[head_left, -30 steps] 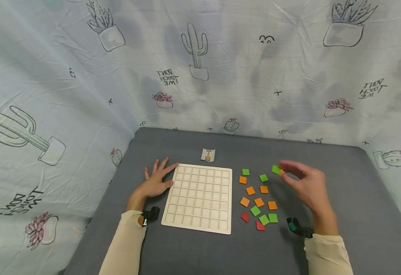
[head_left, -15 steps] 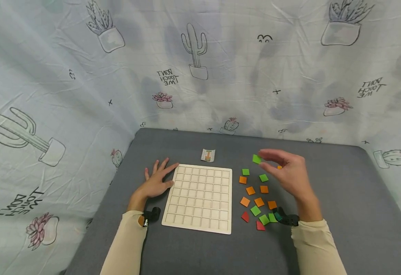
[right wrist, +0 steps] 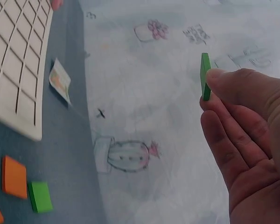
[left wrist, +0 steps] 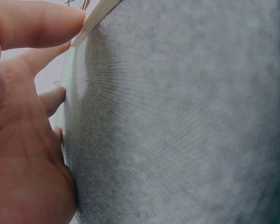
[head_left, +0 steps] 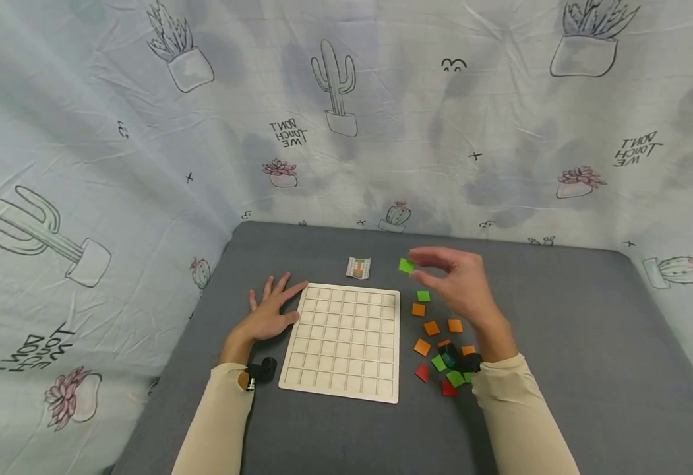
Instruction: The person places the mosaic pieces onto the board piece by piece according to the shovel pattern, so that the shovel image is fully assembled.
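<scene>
My right hand (head_left: 455,277) pinches a green square tile (head_left: 406,266) between thumb and fingers, held up beyond the far right corner of the wooden grid board (head_left: 346,343). In the right wrist view the green tile (right wrist: 205,77) is seen nearly edge-on against the curtain. My left hand (head_left: 270,316) lies with fingers spread at the board's left side, index finger at the far left corner and thumb at the left edge. The left wrist view shows the thumb (left wrist: 46,25) against the board's edge (left wrist: 95,21). The board's cells hold no tiles.
Right of the board lie loose orange tiles (head_left: 432,328), green tiles (head_left: 423,296) and red pieces (head_left: 421,373); my right wrist camera hides some. A small printed pattern card (head_left: 358,268) lies beyond the board. A cactus-print curtain (head_left: 382,132) stands behind the grey table (head_left: 310,435).
My right hand has carried the green tile leftward and slightly away from me, from beyond the tile group toward the card. My left hand has stayed at the board.
</scene>
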`<state>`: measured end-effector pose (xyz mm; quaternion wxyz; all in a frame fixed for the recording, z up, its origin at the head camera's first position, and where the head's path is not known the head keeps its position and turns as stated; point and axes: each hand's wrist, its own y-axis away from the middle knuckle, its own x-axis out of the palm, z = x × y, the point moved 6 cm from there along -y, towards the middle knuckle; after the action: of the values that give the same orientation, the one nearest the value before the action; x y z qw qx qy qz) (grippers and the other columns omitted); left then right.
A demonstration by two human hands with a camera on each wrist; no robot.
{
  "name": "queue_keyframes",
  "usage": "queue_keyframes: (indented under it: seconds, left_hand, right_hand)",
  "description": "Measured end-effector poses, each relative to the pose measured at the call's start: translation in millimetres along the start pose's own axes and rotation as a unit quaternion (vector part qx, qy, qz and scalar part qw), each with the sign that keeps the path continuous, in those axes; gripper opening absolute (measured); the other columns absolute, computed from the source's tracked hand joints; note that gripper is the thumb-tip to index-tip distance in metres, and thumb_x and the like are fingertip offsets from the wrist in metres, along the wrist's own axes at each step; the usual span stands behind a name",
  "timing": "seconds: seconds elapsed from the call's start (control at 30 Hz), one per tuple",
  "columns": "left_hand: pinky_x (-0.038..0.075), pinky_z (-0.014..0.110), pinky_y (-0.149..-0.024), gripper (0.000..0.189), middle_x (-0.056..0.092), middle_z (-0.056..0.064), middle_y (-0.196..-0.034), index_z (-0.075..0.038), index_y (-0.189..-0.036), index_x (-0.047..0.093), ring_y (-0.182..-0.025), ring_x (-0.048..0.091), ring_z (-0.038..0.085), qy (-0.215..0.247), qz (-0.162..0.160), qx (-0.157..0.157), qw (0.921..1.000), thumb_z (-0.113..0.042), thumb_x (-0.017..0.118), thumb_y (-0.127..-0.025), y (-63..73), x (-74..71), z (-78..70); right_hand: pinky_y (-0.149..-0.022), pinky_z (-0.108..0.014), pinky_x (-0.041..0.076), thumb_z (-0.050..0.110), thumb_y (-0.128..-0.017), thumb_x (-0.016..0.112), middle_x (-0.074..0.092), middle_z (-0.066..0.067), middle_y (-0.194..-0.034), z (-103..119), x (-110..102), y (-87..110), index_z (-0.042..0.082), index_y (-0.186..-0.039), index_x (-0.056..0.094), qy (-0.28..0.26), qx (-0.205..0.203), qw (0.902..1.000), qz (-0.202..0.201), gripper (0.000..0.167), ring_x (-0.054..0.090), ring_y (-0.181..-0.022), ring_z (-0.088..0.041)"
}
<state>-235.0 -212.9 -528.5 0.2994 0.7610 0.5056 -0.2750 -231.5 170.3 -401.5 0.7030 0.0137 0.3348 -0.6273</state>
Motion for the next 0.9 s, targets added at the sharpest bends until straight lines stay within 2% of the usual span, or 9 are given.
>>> queue_keyframes:
  seconds: [0.07, 0.13, 0.23, 0.3, 0.5, 0.7, 0.9]
  left_hand:
    - [-0.026, 0.079, -0.120, 0.069, 0.005, 0.021, -0.185, -0.019, -0.172, 0.040, -0.167, -0.018, 0.052, 0.001, 0.001, -0.002, 1.0000, -0.016, 0.064, -0.108, 0.4, -0.2, 0.6]
    - [-0.026, 0.079, -0.120, 0.069, 0.005, 0.021, -0.185, -0.020, -0.172, 0.040, -0.167, -0.018, 0.052, 0.001, 0.000, -0.004, 1.0000, -0.016, 0.064, -0.108, 0.8, -0.5, 1.1]
    - [-0.026, 0.079, -0.120, 0.069, 0.005, 0.021, -0.185, -0.020, -0.172, 0.040, -0.167, -0.018, 0.052, 0.001, -0.001, -0.004, 1.0000, -0.016, 0.064, -0.108, 1.2, -1.0, 0.9]
    - [-0.026, 0.079, -0.120, 0.069, 0.005, 0.021, -0.185, -0.020, -0.172, 0.040, -0.167, -0.018, 0.052, 0.001, 0.000, -0.003, 1.0000, -0.016, 0.064, -0.108, 1.0, -1.0, 0.2]
    - [-0.025, 0.078, -0.121, 0.069, 0.005, 0.019, -0.185, -0.020, -0.172, 0.040, -0.168, -0.018, 0.051, -0.001, 0.002, -0.007, 1.0000, -0.016, 0.064, -0.108, 0.1, -1.1, -0.7]
    - [-0.026, 0.078, -0.121, 0.069, 0.003, 0.019, -0.185, -0.021, -0.173, 0.039, -0.168, -0.019, 0.050, 0.000, 0.006, -0.009, 0.9999, -0.018, 0.063, -0.109, 0.4, -0.8, 0.7]
    - [-0.026, 0.079, -0.120, 0.068, 0.004, 0.020, -0.185, -0.021, -0.172, 0.039, -0.168, -0.018, 0.051, 0.000, 0.003, -0.004, 1.0000, -0.018, 0.063, -0.109, 0.7, -0.9, 0.2]
  right_hand:
    - [-0.096, -0.016, 0.059, 0.003, -0.092, 0.088, 0.083, -0.010, -0.120, 2, 8, -4.4, 0.008, -0.127, 0.082, 0.004, 0.001, 1.0000, 0.009, 0.037, 0.080, -0.112, -0.030]
    - [-0.097, -0.029, 0.063, 0.004, -0.092, 0.088, 0.083, -0.010, -0.121, 4, 16, -8.2, 0.008, -0.128, 0.082, 0.005, -0.001, 0.9998, 0.017, 0.037, 0.080, -0.113, -0.030]
    - [-0.097, -0.049, 0.064, 0.004, -0.092, 0.088, 0.083, -0.010, -0.121, 5, 28, -12.7, 0.006, -0.128, 0.081, 0.003, -0.003, 0.9996, 0.028, 0.037, 0.080, -0.113, -0.029]
    - [-0.098, -0.055, 0.063, 0.004, -0.092, 0.087, 0.083, -0.011, -0.122, 5, 35, -15.4, 0.005, -0.128, 0.081, -0.004, -0.006, 0.9993, 0.037, 0.036, 0.080, -0.112, -0.031]
    - [-0.101, -0.057, 0.062, 0.005, -0.093, 0.087, 0.083, -0.011, -0.121, 4, 59, -21.6, 0.005, -0.127, 0.081, -0.020, -0.005, 0.9979, 0.062, 0.034, 0.080, -0.113, -0.032]
    - [-0.098, -0.054, 0.064, 0.007, -0.095, 0.086, 0.083, -0.010, -0.122, -7, 85, -24.0, 0.009, -0.127, 0.082, -0.021, 0.012, 0.9961, 0.084, 0.032, 0.079, -0.115, -0.033]
    - [-0.098, -0.058, 0.063, 0.003, -0.095, 0.084, 0.082, -0.014, -0.124, -17, 108, -24.7, 0.004, -0.128, 0.080, -0.054, 0.021, 0.9937, 0.096, 0.034, 0.079, -0.114, -0.038]
